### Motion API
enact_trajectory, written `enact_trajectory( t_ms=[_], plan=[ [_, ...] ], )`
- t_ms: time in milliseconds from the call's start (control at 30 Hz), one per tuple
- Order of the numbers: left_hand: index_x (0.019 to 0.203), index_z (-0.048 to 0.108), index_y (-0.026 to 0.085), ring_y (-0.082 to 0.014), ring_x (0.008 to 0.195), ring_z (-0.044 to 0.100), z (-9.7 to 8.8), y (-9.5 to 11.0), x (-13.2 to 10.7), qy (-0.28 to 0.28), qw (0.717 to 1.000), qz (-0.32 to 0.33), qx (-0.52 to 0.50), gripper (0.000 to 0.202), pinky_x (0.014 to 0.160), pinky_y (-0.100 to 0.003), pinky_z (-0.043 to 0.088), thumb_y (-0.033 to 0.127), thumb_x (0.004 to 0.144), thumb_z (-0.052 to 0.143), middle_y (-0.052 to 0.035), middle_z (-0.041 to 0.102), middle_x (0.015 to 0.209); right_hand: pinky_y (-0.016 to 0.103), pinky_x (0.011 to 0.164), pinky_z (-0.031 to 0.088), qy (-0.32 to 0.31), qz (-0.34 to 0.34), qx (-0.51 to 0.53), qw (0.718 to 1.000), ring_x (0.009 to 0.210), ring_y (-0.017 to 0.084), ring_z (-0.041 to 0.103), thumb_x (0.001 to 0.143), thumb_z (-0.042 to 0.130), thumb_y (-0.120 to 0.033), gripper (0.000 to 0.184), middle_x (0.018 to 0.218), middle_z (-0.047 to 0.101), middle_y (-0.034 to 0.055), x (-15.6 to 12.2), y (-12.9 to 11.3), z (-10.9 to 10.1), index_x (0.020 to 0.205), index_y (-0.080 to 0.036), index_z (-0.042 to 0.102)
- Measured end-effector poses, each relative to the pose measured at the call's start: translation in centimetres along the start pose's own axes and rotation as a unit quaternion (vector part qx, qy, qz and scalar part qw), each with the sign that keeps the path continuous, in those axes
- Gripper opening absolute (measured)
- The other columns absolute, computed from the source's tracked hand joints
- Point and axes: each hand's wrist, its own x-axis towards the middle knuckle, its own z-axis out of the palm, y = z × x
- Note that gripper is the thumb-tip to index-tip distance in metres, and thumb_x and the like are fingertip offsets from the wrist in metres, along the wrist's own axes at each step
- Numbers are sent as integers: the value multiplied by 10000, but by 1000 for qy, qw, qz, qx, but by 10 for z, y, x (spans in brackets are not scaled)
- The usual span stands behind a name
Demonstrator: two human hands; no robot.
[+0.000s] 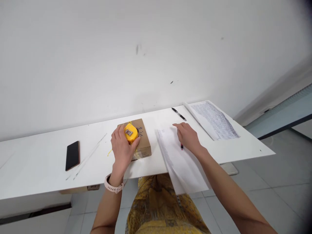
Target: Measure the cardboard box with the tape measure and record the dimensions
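My left hand (pixel 122 148) is wrapped round a yellow tape measure (pixel 131 132) that rests on top of a small brown cardboard box (pixel 144 143) on the white table (pixel 36 162). My right hand (pixel 187 137) lies on a sheet of white paper (pixel 181 165) to the right of the box, with its fingers stretched towards the far edge. A pen with a red tip (pixel 181 147) pokes out from under this hand; whether the hand grips it I cannot tell.
A black phone (pixel 72 155) lies at the left of the table, beside thin clear strips (pixel 87 157). A black pen (pixel 178 114) and a printed sheet (pixel 214 120) lie at the far right. The white wall stands right behind the table.
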Motion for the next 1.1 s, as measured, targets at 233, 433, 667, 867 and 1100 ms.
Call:
enact_trajectory(
  t_ms=[233, 433, 667, 867, 1100],
  plan=[
    [1306, 492, 214, -283, 927, 691, -29, 16, -21, -73, 859, -160, -480, 647, 796, -406, 539, 556, 793, 687, -107, 693, 1093, 350, 757, 487, -41, 49, 433, 899, 865, 207, 620, 974, 471, -390, 311, 949, 685, 85, 6, -91, -51, 1063, -198, 699],
    [1302, 516, 232, -250, 872, 692, -39, 40, -75, -74, 754, -210, -618, 679, 739, -343, 533, 554, 754, 755, -83, 685, 1069, 332, 741, 489, -255, 51, 606, 752, 799, 168, 599, 950, 467, -598, 483, 915, 683, 69, 0, -138, -74, 989, -184, 714],
    [1347, 480, 272, -239, 895, 683, -29, 49, -111, -48, 738, -259, -622, 714, 815, -351, 521, 458, 737, 801, -51, 683, 1035, 314, 727, 451, -337, 80, 608, 714, 744, 142, 578, 768, 766, -498, 346, 807, 648, 10, -5, -145, -75, 846, -191, 628],
    [1381, 463, 265, -245, 937, 663, -37, 54, -125, -112, 721, -304, -612, 722, 796, -337, 534, 461, 770, 793, -86, 659, 1108, 295, 681, 381, -269, 30, 536, 800, 692, 132, 470, 829, 669, -519, 335, 731, 558, -6, 53, -139, -77, 775, -195, 602],
    [1427, 446, 271, -254, 785, 721, -51, 46, -138, -268, 598, -360, -664, 787, 702, -385, 589, 477, 756, 803, -103, 643, 1123, 296, 605, 257, -216, 72, 340, 912, 612, 133, 361, 919, 548, -373, 380, 619, 412, -18, 142, -141, -23, 604, -206, 417]
  ],
)
